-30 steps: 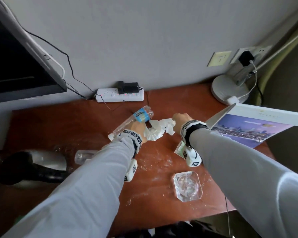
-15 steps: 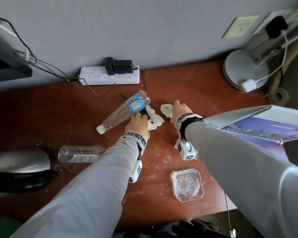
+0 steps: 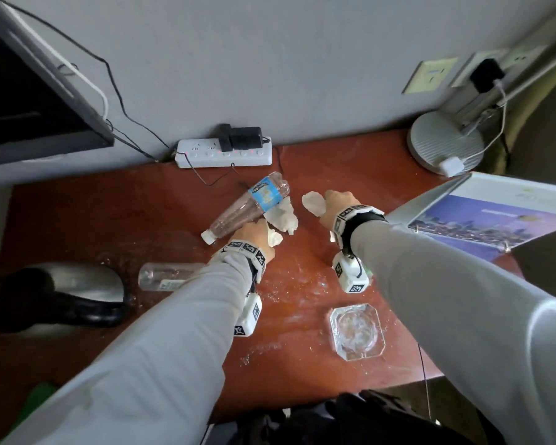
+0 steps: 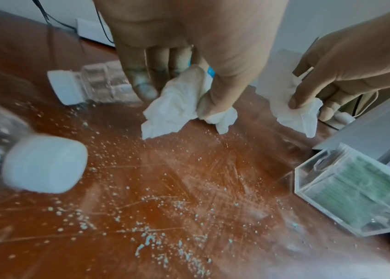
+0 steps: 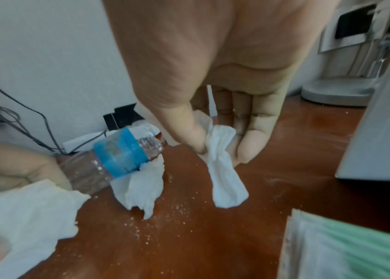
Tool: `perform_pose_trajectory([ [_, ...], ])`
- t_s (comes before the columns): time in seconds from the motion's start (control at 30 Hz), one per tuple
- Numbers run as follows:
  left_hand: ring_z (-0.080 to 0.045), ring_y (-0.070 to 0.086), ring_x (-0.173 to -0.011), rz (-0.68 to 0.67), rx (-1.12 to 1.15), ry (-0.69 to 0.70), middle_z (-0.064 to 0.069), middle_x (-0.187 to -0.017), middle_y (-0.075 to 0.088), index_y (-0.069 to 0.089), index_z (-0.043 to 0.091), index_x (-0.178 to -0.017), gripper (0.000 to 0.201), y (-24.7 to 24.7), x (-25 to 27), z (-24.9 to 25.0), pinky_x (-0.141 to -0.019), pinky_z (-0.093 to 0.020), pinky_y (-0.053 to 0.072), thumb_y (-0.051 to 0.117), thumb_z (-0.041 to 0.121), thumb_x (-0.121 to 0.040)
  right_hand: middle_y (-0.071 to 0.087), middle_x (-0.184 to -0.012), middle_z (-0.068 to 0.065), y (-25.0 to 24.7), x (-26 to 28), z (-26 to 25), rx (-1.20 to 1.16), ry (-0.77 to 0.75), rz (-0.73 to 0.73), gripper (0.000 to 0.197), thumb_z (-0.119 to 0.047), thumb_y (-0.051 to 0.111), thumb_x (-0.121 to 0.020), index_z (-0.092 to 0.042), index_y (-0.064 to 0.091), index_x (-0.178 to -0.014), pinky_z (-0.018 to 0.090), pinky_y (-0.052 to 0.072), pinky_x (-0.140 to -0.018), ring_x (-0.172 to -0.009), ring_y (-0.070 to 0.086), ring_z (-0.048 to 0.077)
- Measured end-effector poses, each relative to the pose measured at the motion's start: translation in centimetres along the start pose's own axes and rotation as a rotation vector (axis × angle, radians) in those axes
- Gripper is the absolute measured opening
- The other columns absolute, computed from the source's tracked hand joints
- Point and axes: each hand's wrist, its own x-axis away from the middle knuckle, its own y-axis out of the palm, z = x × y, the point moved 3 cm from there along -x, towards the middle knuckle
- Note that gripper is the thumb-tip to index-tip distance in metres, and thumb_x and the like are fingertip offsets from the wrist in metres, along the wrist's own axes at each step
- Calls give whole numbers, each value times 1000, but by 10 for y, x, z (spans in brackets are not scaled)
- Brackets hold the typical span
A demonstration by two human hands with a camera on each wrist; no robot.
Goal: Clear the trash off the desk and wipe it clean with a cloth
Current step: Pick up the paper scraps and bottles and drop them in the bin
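While each hand's [image 3: 254, 234] [image 3: 336, 205] fingers pinch a tissue [image 4: 172, 107] [image 5: 222, 169], bare desk [image 3: 77, 220] leftward, binder [image 3: 495, 216] edge close right

Light: soft, dim daylight, cooler at the right side.
Glare: pale sheen on the desk [image 3: 350, 162] near its back edge.
Blur: bottle cap [image 4: 43, 164] and clear box [image 5: 346, 245] smeared in the wrist views.
Distortion: wall [image 3: 270, 59] lines bow at the head view's edges.

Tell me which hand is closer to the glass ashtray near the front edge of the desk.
Right. The right hand is straight behind the glass ashtray, pinching a tissue. The left hand is behind it and further left, by the blue-labelled bottle.
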Motion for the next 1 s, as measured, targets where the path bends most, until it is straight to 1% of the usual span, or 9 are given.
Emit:
perform_pose_trajectory([
  [0.17, -25, 60, -111, 89, -27, 12, -3, -125, 61, 56, 17, -126, 41, -20, 34, -12, -93, -36, 52, 65, 23, -87, 64, -107, 15, -14, 41, -6, -57, -63, 75, 24, -27, 55, -93, -11, 57, -111, 34, 43, -69, -89, 62, 36],
  [0.27, -25, 60, -95, 131, 17, 17, -4, -118, 63, 57, 18, -125, 38, -31, 55, -17, -81, -33, 52, 63, 20, -88, 63, -98, 12, -8, 66, -6, -104, -101, 102, 26, -43, 48, -94, -17, 53, -94, 34, 43, -69, -80, 60, 34],
  [0.37, -24, 50, -85, 166, 2, 14, -6, -106, 60, 57, 14, -120, 27, -39, 79, -17, -74, -29, 42, 57, 23, -95, 63, -97, 10, 0, 91, -4, -81, -136, 94, 23, -39, 50, -93, -17, 55, -95, 32, 42, -70, -78, 57, 32],
  [0.47, -25, 55, -82, 229, -25, 12, -7, -104, 63, 59, 13, -118, 29, -45, 108, -16, -69, -30, 44, 63, 27, -92, 65, -102, 10, 2, 117, -1, -31, -182, 97, 26, -36, 51, -92, -16, 60, -104, 33, 44, -74, -82, 57, 31],
  [0.57, -27, 62, -83, 267, -24, 4, -10, -105, 67, 60, 15, -117, 30, -50, 137, -11, -68, -32, 48, 64, 28, -90, 66, -103, 11, -5, 144, 3, -16, -228, 146, 17, -34, 51, -90, -19, 56, -94, 35, 50, -78, -83, 58, 32],
  [0.67, -27, 59, -77, 331, 8, -28, -10, -104, 67, 60, 15, -117, 32, -50, 170, -3, -66, -32, 49, 64, 30, -90, 64, -98, 11, -14, 170, 8, -14, -273, 201, 15, -35, 48, -91, -21, 51, -89, 34, 48, -75, -79, 54, 31],
  [0.8, -27, 59, -76, 389, 65, -89, -8, -100, 66, 61, 16, -115, 28, -25, 225, 8, -66, -31, 49, 65, 28, -89, 59, -92, 7, -5, 211, 22, -18, -357, 225, 15, -34, 46, -92, -21, 53, -91, 33, 47, -73, -79, 55, 31],
  [0.9, -25, 54, -72, 384, 88, -174, -10, -98, 62, 60, 12, -112, 26, 14, 272, 17, -64, -32, 46, 60, 29, -92, 63, -95, 10, 25, 244, 34, 27, -430, 172, 21, -33, 47, -92, -17, 58, -98, 37, 52, -78, -86, 62, 34],
  [1.0, -24, 53, -72, 355, 177, -253, -9, -96, 59, 58, 9, -108, 25, 57, 321, 14, -65, -30, 41, 58, 30, -95, 67, -100, 12, 63, 269, 36, 152, -505, 126, 24, -29, 54, -87, -14, 61, -104, 34, 50, -76, -95, 65, 35],
])
